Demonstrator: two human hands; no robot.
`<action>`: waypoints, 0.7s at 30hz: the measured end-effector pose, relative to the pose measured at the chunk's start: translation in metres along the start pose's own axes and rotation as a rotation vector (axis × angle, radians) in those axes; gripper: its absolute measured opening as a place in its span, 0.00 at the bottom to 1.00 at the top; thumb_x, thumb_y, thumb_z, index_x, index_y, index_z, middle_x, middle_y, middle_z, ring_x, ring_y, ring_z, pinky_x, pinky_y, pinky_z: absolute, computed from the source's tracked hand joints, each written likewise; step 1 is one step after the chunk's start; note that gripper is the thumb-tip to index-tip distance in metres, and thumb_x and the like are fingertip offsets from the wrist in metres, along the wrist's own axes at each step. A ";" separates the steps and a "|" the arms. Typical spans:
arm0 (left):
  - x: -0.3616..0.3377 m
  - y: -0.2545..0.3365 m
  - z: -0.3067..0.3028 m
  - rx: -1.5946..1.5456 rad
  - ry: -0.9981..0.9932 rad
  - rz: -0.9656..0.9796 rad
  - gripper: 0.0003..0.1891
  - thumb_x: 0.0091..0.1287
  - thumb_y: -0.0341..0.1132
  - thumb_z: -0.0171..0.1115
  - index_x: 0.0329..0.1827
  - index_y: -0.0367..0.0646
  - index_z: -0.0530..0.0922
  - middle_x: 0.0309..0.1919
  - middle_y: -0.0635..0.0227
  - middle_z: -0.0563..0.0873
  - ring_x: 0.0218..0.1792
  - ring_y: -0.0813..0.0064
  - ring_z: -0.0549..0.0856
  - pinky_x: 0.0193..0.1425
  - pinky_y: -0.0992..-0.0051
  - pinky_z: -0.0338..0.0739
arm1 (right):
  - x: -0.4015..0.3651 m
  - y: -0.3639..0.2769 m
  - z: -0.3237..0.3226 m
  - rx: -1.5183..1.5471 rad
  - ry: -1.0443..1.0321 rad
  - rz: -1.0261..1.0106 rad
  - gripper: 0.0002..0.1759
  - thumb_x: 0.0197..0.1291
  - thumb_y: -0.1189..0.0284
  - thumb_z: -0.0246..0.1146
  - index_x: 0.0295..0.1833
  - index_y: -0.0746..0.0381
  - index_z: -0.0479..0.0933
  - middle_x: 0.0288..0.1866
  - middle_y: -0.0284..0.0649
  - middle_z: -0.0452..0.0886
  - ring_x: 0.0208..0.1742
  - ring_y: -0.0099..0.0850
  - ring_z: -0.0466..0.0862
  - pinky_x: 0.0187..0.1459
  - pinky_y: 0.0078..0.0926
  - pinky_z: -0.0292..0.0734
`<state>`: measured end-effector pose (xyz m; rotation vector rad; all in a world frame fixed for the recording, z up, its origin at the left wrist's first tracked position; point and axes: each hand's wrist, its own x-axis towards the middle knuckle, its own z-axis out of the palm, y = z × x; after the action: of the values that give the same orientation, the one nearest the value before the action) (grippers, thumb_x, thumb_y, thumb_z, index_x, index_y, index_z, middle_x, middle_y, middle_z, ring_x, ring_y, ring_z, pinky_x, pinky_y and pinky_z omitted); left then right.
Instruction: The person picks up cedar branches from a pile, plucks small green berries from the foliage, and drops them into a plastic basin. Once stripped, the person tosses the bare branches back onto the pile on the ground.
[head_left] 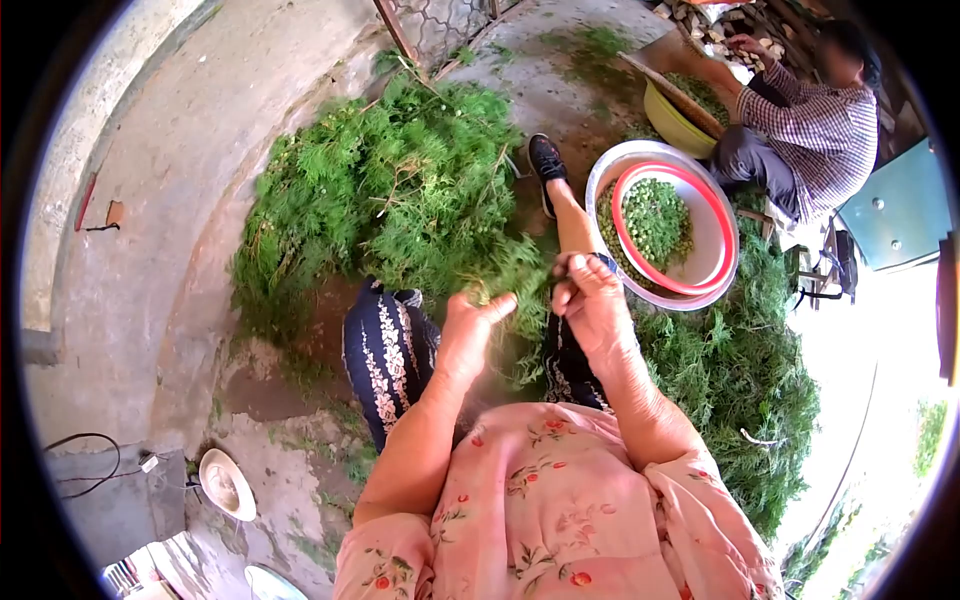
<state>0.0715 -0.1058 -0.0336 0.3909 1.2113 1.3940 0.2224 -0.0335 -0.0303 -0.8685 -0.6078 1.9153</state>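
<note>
My left hand [474, 325] is closed round a feathery green sprig [515, 275] above my lap. Close by on its right, my right hand [592, 295] is closed, thumb and fingers pinched together at the sprig's edge; what lies between them is too small to make out. A large heap of green branches [390, 190] lies on the ground ahead and to the left. Beyond my right hand stands a wide metal basin [724, 205] with a red-rimmed bowl [700, 265] in it, holding small green pieces [655, 215].
A person [810, 130] in a checked shirt sits at the upper right beside a yellow-green basin [668, 122]. More cut branches [730, 370] lie at the right. A white round dish [227, 485] is at the lower left, and a concrete wall [150, 180] curves along the left.
</note>
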 end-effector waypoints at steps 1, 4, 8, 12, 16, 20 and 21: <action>0.001 0.004 0.000 -0.084 0.052 -0.023 0.14 0.56 0.27 0.63 0.46 0.39 0.78 0.37 0.66 0.83 0.34 0.76 0.80 0.44 0.77 0.72 | 0.002 -0.005 -0.005 0.030 -0.005 -0.020 0.07 0.62 0.71 0.58 0.40 0.64 0.76 0.31 0.36 0.79 0.22 0.24 0.75 0.24 0.21 0.70; 0.009 0.004 -0.015 -0.268 0.083 0.063 0.12 0.57 0.31 0.64 0.44 0.41 0.78 0.38 0.66 0.84 0.34 0.75 0.80 0.40 0.74 0.74 | 0.004 -0.008 -0.019 -0.010 0.008 -0.044 0.08 0.61 0.69 0.59 0.40 0.63 0.76 0.29 0.33 0.78 0.24 0.23 0.75 0.29 0.19 0.70; 0.013 0.010 -0.020 -0.423 0.080 0.068 0.09 0.65 0.33 0.57 0.45 0.40 0.75 0.31 0.68 0.81 0.26 0.75 0.79 0.27 0.75 0.78 | -0.001 0.010 -0.036 -0.342 -0.079 0.148 0.08 0.61 0.68 0.59 0.40 0.62 0.76 0.23 0.31 0.75 0.23 0.21 0.73 0.28 0.17 0.69; 0.022 0.004 -0.028 -0.710 0.006 -0.044 0.08 0.68 0.37 0.52 0.41 0.42 0.73 0.22 0.72 0.73 0.20 0.78 0.71 0.29 0.76 0.71 | -0.010 0.044 -0.043 -0.709 -0.304 0.136 0.14 0.61 0.66 0.60 0.43 0.67 0.77 0.24 0.31 0.74 0.26 0.20 0.72 0.31 0.16 0.68; 0.026 0.002 -0.043 -0.849 -0.373 0.042 0.09 0.67 0.37 0.51 0.42 0.42 0.73 0.18 0.77 0.69 0.19 0.82 0.66 0.28 0.80 0.63 | -0.022 0.047 -0.035 -0.620 -0.319 0.422 0.18 0.58 0.60 0.63 0.39 0.66 0.78 0.23 0.30 0.73 0.25 0.18 0.71 0.28 0.16 0.67; 0.031 0.003 -0.049 -0.892 -0.574 0.108 0.16 0.70 0.46 0.47 0.44 0.42 0.75 0.13 0.79 0.68 0.15 0.84 0.66 0.25 0.81 0.61 | -0.031 0.038 -0.034 -0.597 -0.384 0.506 0.25 0.49 0.48 0.66 0.30 0.61 0.77 0.20 0.27 0.70 0.22 0.17 0.68 0.24 0.15 0.64; 0.032 0.004 -0.049 -0.881 -0.607 0.121 0.17 0.70 0.47 0.47 0.44 0.42 0.75 0.12 0.79 0.68 0.14 0.84 0.66 0.24 0.81 0.61 | -0.034 0.036 -0.032 -0.505 -0.417 0.539 0.25 0.49 0.47 0.67 0.29 0.60 0.77 0.20 0.25 0.68 0.21 0.16 0.65 0.23 0.15 0.60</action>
<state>0.0216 -0.0977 -0.0631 0.2251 0.0365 1.6032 0.2388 -0.0779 -0.0647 -1.0211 -1.2456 2.5131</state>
